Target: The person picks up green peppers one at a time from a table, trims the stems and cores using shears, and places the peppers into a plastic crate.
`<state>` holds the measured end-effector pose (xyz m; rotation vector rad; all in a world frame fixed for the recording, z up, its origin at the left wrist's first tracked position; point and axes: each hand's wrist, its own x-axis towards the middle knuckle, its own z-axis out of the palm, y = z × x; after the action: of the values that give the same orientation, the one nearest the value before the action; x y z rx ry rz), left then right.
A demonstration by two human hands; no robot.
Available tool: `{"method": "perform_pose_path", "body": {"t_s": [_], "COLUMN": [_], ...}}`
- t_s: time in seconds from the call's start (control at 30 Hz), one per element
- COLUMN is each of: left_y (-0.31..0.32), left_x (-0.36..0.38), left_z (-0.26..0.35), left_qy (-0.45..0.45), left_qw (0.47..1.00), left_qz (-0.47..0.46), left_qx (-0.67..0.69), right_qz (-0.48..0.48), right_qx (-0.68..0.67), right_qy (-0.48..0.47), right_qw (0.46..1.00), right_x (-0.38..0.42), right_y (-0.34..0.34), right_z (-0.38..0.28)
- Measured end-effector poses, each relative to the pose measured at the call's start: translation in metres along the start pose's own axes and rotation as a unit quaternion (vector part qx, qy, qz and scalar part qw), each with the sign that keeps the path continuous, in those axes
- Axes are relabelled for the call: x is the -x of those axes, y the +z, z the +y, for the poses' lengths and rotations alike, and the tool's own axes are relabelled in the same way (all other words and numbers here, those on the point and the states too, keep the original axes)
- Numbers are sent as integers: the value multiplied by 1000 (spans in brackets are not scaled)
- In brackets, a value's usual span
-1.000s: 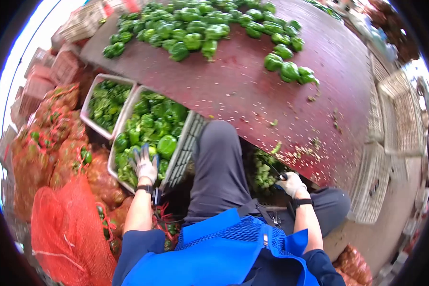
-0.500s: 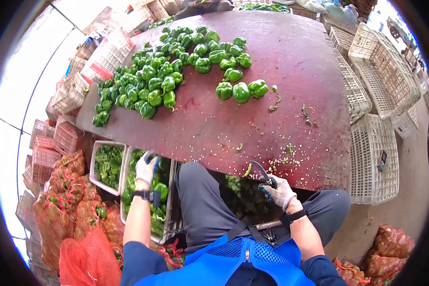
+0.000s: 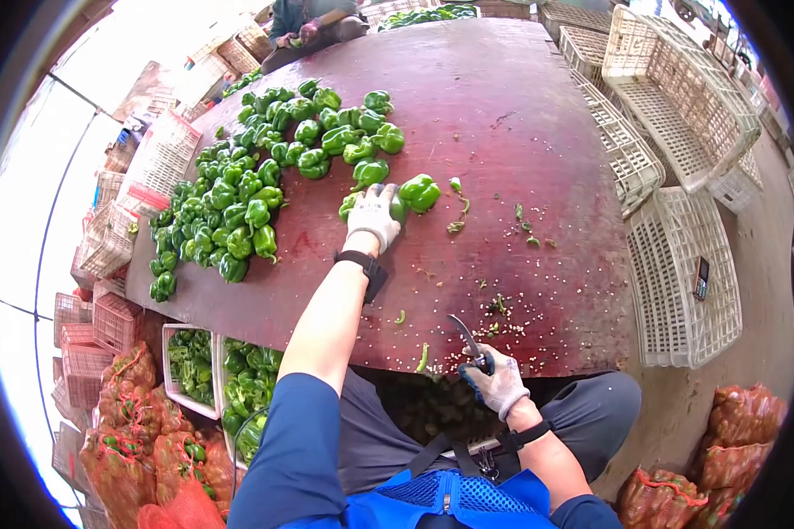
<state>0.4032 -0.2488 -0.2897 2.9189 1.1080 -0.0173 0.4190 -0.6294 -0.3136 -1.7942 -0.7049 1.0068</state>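
My left hand, in a white glove, is stretched out over the table with its fingers curled around a green bell pepper, which it mostly covers. Another bell pepper lies just right of it, and one peeks out at its left. Near the table's front edge my right hand, gloved too, grips a small curved knife, blade pointing up and left. Beyond the left hand spreads a large heap of green bell peppers.
Scattered seeds and stem scraps litter the red table. Crates of green peppers stand below its left front edge. Plastic crates line the right side, one bearing a phone. Mesh sacks lie at left. Another person sits at the far edge.
My left hand has moved from above the crate at lower left onto a bell pepper on the table. My right hand still holds the knife near the edge. The view has shifted.
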Motion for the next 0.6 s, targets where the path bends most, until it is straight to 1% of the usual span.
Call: {"method": "perform_pose_path", "body": {"t_s": [0.03, 0.07, 0.13, 0.17, 0.2, 0.27, 0.3, 0.33, 0.37, 0.4, 0.43, 0.47, 0.53, 0.57, 0.6], "left_y": [-5, -9, -30, -22, -27, -34, -22, -19, -17, -19, -12, -5, -2, 7, 17], "left_x": [-1, 2, 20, 30, 43, 75, 91, 107, 124, 145, 159, 168, 196, 205, 211], "left_z": [2, 5, 14, 9, 12, 23, 20, 25, 28, 39, 40, 41, 61, 64, 68], "left_qy": [-20, -20, -38, -7, -10, 8, 21, 34, 36, 29, 12, -4, 0, -5, -10], "left_qw": [999, 999, 999, 999, 999, 996, 995, 994, 985, 987, 969, 943, 918, 922, 901], "left_qz": [22, 20, -24, 13, -12, -62, -64, -67, -106, -60, -91, -118, -65, -53, -43], "left_qx": [30, 29, 26, 33, 48, 69, 77, 85, 129, 145, 229, 312, 390, 384, 431], "right_qz": [9, 9, -2, 2, 5, 39, 24, 32, 43, 53, 41, 56, 65, 44, 19], "right_qx": [-12, -14, -13, -30, -30, -82, -86, -101, -93, -86, -95, -86, -65, -64, -43], "right_qy": [-11, -9, 12, 3, 1, -18, -6, -15, -14, -13, 18, -33, -70, -50, -45], "right_qw": [1000, 1000, 1000, 1000, 1000, 996, 996, 994, 995, 995, 994, 994, 993, 996, 998], "right_x": [-1, -2, -4, -6, -8, -4, -6, -8, -11, -12, -10, -9, -3, -2, -5], "right_y": [0, 0, 0, 2, 4, 8, 9, 10, 13, 14, 13, 13, 11, 12, 14], "right_z": [0, -1, -5, 0, 1, 3, 12, 18, 25, 29, 21, 20, 2, 1, 6]}}
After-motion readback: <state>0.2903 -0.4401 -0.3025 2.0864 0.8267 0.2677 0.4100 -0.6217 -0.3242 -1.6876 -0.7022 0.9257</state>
